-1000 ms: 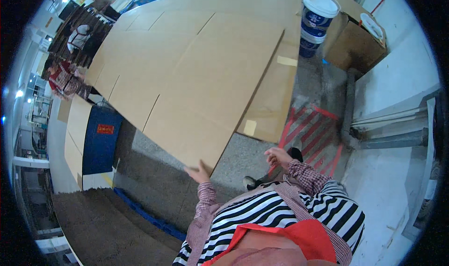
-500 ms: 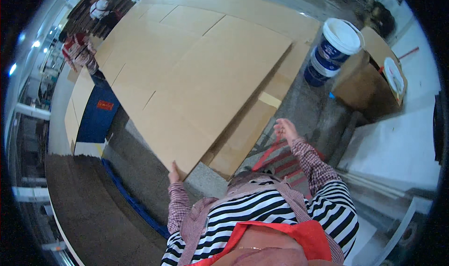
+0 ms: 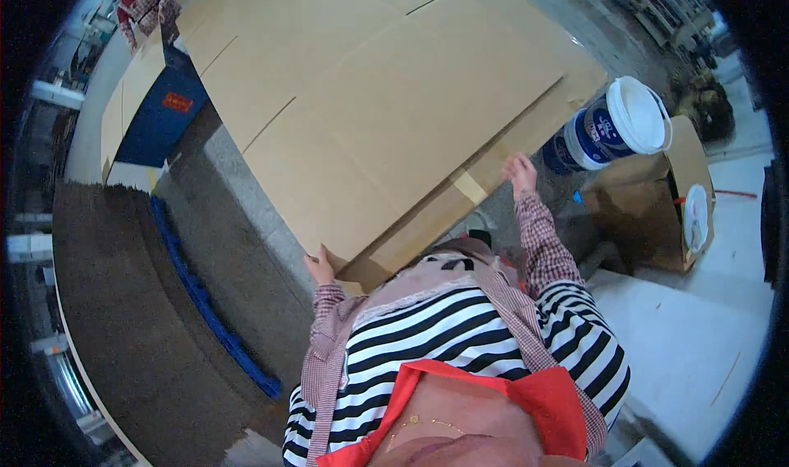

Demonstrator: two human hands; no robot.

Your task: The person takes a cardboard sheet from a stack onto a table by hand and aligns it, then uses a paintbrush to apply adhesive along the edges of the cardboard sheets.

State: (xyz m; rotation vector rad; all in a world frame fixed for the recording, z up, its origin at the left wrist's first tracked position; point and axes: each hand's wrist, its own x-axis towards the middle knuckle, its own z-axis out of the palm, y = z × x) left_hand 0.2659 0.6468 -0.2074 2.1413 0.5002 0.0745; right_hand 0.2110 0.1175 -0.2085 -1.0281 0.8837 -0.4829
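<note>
A large flat brown cardboard sheet (image 3: 370, 122), with several slits cut into it, lies on top of another cardboard piece (image 3: 427, 225) that shows along its right side. My left hand (image 3: 320, 266) is closed on the sheet's near corner, thumb over the top and the other fingers partly hidden. At the right edge of the lower cardboard, beside a strip of pale tape (image 3: 469, 186), is my right hand (image 3: 521, 174). Its fingers are loosely bent and a little apart, with the tips at the edge; whether they touch it I cannot tell.
Two stacked blue-and-white buckets (image 3: 612, 126) stand right of the cardboard, before an open carton (image 3: 629, 208). A white surface (image 3: 666, 327) is at lower right. Left are a dark brown stack (image 3: 140, 303) with blue edging and a blue box (image 3: 160, 110). Another person (image 3: 148, 7) stands at far left.
The cardboard sheet has come nearer to my body and sits more squarely over the lower piece. My right hand has moved up to the cardboard's right edge; my left stays on the corner.
</note>
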